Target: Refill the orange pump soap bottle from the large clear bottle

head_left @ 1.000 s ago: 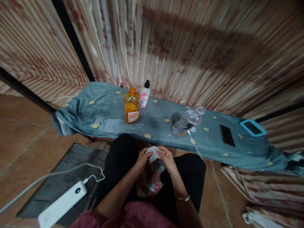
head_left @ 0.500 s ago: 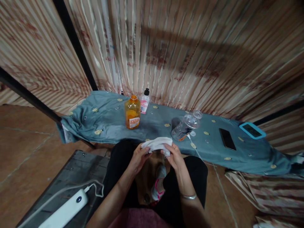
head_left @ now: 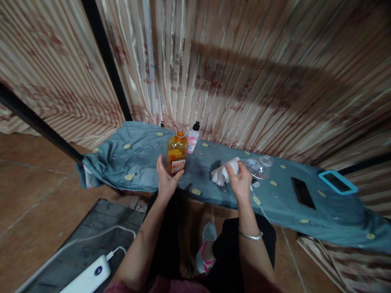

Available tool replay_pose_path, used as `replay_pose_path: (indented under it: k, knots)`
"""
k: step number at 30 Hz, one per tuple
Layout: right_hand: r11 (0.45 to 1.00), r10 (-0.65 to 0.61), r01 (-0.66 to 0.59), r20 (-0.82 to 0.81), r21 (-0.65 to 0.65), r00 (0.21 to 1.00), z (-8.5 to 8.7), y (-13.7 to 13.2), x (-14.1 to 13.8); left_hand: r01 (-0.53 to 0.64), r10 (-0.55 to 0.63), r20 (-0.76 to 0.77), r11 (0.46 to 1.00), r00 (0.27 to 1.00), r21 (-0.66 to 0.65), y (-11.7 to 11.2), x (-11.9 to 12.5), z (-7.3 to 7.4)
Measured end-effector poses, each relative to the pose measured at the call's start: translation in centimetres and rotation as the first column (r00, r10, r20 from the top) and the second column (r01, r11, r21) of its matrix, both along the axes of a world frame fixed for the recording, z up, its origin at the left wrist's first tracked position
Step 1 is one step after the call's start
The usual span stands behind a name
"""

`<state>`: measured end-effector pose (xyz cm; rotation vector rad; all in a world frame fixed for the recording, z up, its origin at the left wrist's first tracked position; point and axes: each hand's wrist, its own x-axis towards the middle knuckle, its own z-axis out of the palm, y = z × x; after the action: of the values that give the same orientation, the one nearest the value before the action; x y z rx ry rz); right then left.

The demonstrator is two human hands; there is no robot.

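Observation:
My left hand [head_left: 167, 181] is at the lower front of an amber plastic bottle [head_left: 177, 154], thumb to one side and fingers to the other, spread apart. The bottle stands upright with its mouth uncapped; whether the hand touches it I cannot tell. My right hand [head_left: 240, 182] pinches a crumpled white cloth [head_left: 222, 173] over the bench. Just beyond that hand a clear plastic bottle [head_left: 259, 167] is partly hidden. Behind the amber bottle stands a small clear bottle [head_left: 193, 140] with a pink label and black cap.
A blue-green patterned cloth [head_left: 143, 162] covers the narrow bench. To the right lie a dark phone [head_left: 303, 193] and a blue-framed device [head_left: 338, 182]. A white cable [head_left: 259, 206] hangs over the front edge. A white power bank [head_left: 87, 276] rests on a dark surface at lower left.
My hands have parted. The left let go of the white cloth and moved forward to the amber bottle; the right carried the cloth forward and right. The view shifted slightly.

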<state>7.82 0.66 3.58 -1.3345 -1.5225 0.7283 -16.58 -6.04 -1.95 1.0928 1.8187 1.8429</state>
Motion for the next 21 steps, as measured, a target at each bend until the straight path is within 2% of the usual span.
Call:
replay_pose_path:
  k: [2,4,6,7,12,15,18,21]
  knots:
    - [0.999,0.024,-0.03,0.124,0.041,0.992,0.1,0.7,-2.3,-0.012,0.012,0.01,1.0,1.0,-0.014,1.8,-0.7,0.0]
    - [0.981,0.179,-0.191,0.22,0.031,0.959,-0.6,0.9,-5.0,-0.001,0.001,0.019,1.0,1.0,-0.008,3.2,-1.2,-0.2]
    - [0.932,0.351,-0.363,0.284,-0.012,0.892,-2.0,0.8,-7.2,0.012,-0.012,0.022,1.0,1.0,-0.002,3.9,-1.5,-0.4]
    - [0.919,0.381,-0.394,0.309,-0.023,0.871,-2.8,0.7,-7.8,0.02,-0.02,0.02,1.0,1.0,0.0,4.1,-1.7,-0.5]
    - [0.908,0.384,-0.419,0.455,-0.027,0.803,-6.6,0.4,-7.8,0.086,-0.086,0.016,0.996,0.996,0.003,5.0,-2.4,-0.5]
    - [0.897,0.386,-0.442,0.535,-0.027,0.752,-8.4,0.1,-7.6,0.076,-0.076,-0.003,0.997,0.997,-0.032,5.4,-2.7,-0.4]
    - [0.894,0.376,-0.447,0.59,-0.027,0.715,-9.5,-0.3,-7.8,0.029,-0.029,0.009,0.999,1.0,-0.015,5.5,-3.2,0.0]
    - [0.902,0.353,-0.431,0.619,-0.025,0.702,-9.9,-0.7,-7.8,0.004,-0.007,0.038,0.998,0.999,0.063,5.0,-3.9,1.3]
